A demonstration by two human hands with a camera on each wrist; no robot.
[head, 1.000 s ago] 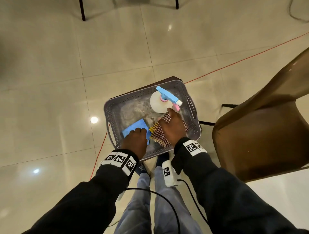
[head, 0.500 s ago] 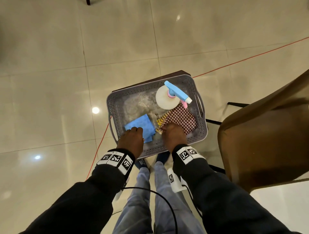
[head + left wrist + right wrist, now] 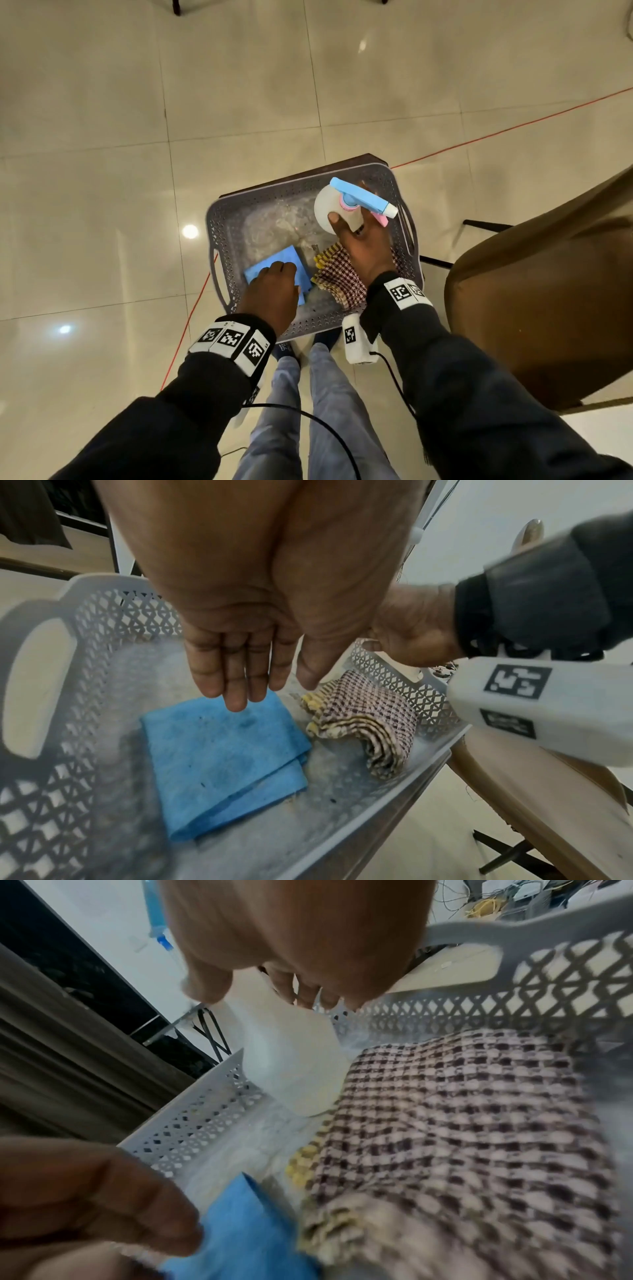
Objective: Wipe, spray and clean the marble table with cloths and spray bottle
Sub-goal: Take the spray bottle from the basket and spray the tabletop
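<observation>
A grey perforated basket (image 3: pixel 274 192) holds a white spray bottle (image 3: pixel 329 205) with a blue head at its back right. A folded blue cloth (image 3: pixel 274 257) lies at the front left and a checked cloth (image 3: pixel 337 277) at the front right. My right hand (image 3: pixel 352 219) wraps the bottle, thumb on one side and fingers round the other. The right wrist view shows the same grip (image 3: pixel 257 996) on the bottle (image 3: pixel 291 1064), which stands on the basket floor. My left hand (image 3: pixel 281 270) is over the blue cloth (image 3: pixel 222 750), its straight fingertips (image 3: pixel 236 699) at the cloth's far edge.
The basket sits on a small dark stand (image 3: pixel 342 164) over a glossy tiled floor. A brown chair (image 3: pixel 534 291) stands close on the right. A red cord (image 3: pixel 513 128) runs across the floor. My legs (image 3: pixel 308 411) are just below the basket's near rim.
My right hand left the checked cloth, reached forward to the back right of the basket and closed round the spray bottle. My left hand stayed at the blue cloth.
</observation>
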